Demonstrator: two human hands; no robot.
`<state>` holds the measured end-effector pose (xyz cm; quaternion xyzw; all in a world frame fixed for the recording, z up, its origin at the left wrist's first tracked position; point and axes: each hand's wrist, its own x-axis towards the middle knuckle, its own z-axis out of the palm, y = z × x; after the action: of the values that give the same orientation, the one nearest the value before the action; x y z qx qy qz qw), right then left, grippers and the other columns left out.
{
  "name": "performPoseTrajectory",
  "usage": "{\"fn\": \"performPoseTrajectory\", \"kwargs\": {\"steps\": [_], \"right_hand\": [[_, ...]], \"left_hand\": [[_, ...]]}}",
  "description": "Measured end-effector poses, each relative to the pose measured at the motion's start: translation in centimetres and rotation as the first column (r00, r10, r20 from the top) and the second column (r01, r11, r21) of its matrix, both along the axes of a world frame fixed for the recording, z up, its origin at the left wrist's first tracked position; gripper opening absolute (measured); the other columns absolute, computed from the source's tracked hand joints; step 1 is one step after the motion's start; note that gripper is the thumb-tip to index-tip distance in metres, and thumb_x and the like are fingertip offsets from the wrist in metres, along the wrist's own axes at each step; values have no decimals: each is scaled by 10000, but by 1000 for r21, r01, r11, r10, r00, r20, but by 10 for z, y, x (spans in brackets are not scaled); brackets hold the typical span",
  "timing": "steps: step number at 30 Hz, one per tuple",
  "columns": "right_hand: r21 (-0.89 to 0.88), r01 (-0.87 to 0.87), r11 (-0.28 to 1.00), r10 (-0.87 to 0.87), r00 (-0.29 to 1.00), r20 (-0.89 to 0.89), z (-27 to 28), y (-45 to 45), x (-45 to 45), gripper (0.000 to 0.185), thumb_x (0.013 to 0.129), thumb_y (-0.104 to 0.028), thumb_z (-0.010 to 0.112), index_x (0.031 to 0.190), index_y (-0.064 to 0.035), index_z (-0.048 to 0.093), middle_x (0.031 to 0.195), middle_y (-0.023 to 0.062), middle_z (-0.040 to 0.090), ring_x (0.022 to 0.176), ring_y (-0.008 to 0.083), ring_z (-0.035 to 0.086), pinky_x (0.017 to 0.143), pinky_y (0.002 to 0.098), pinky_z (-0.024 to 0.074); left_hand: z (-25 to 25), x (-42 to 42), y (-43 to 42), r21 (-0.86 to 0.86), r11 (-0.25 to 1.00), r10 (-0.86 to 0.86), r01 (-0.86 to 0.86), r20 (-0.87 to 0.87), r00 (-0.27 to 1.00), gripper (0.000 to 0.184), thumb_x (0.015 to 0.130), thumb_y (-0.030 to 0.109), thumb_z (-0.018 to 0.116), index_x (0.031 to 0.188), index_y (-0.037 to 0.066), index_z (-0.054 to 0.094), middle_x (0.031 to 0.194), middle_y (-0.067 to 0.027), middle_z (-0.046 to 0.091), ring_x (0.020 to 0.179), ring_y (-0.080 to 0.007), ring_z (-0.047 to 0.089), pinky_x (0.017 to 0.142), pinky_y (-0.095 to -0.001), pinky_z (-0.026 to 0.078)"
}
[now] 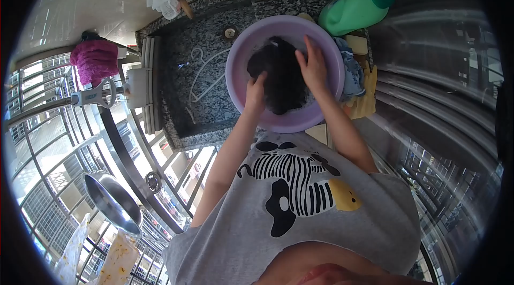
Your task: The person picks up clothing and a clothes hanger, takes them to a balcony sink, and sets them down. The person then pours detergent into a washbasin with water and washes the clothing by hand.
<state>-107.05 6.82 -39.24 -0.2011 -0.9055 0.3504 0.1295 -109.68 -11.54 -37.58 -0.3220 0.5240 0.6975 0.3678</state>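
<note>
A purple plastic basin (pixel 244 104) stands on the speckled stone counter, with a bundled black cloth (pixel 281 73) in it. The cloth looks wet, and its exact kind cannot be made out. My left hand (pixel 256 92) grips the cloth's left edge; the thumb lies on top while the other fingers are hidden in the fabric. Over the basin's right side, my right hand (pixel 315 69) is open with its fingers stretched out and apart, beside the cloth's right edge. Whether its fingertips touch the cloth is hard to see.
A white hanger (pixel 201 81) lies in the stone sink (pixel 176 71) to the left. Right of the basin are a green bottle (pixel 353 9), blue cloth (pixel 350 71) and yellow gloves (pixel 369 89). A magenta towel (pixel 95 60) and metal pan (pixel 112 202) hang at left.
</note>
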Motion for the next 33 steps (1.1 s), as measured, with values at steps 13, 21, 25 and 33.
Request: {"fn": "performPoseTrajectory", "kwargs": {"steps": [13, 21, 25, 33], "right_hand": [[-171, -159, 972, 153, 987, -47, 86, -86, -14, 271, 754, -199, 764, 965, -69, 654, 945, 125, 660, 866, 347, 662, 745, 408, 531], [505, -185, 843, 110, 978, 174, 13, 20, -9, 400, 759, -294, 773, 1104, -124, 661, 1167, 152, 553, 1070, 366, 576, 718, 483, 519], [526, -219, 822, 110, 967, 232, 20, 4, 19, 675, 779, -324, 779, 1358, -121, 498, 1257, 163, 470, 1148, 373, 505, 798, 482, 518], [-748, -42, 663, 141, 988, 69, 57, -77, 3, 438, 782, -251, 757, 1164, -75, 635, 993, 189, 655, 949, 368, 650, 842, 415, 518]], "left_hand": [[-46, -5, 8, 521, 853, -20, 23, -11, 1000, 383, 978, 337, 558, 1195, 25, 610, 1029, -102, 679, 1003, -222, 657, 905, -393, 509], [-7, 11, -17, -366, 782, -620, 505, -367, 694, 497, 967, 330, 576, 1287, -47, 523, 1183, -192, 585, 1132, -306, 586, 975, -430, 459], [12, -4, -19, -723, 631, -752, 281, -483, 448, 654, 965, 419, 572, 1435, 0, 397, 1466, -220, 360, 1292, -334, 467, 1038, -433, 409], [-14, -43, 16, 338, 941, -53, 32, 53, 997, 663, 960, 617, 473, 1340, 79, 542, 1125, -104, 635, 1076, -248, 624, 908, -391, 520]]}}
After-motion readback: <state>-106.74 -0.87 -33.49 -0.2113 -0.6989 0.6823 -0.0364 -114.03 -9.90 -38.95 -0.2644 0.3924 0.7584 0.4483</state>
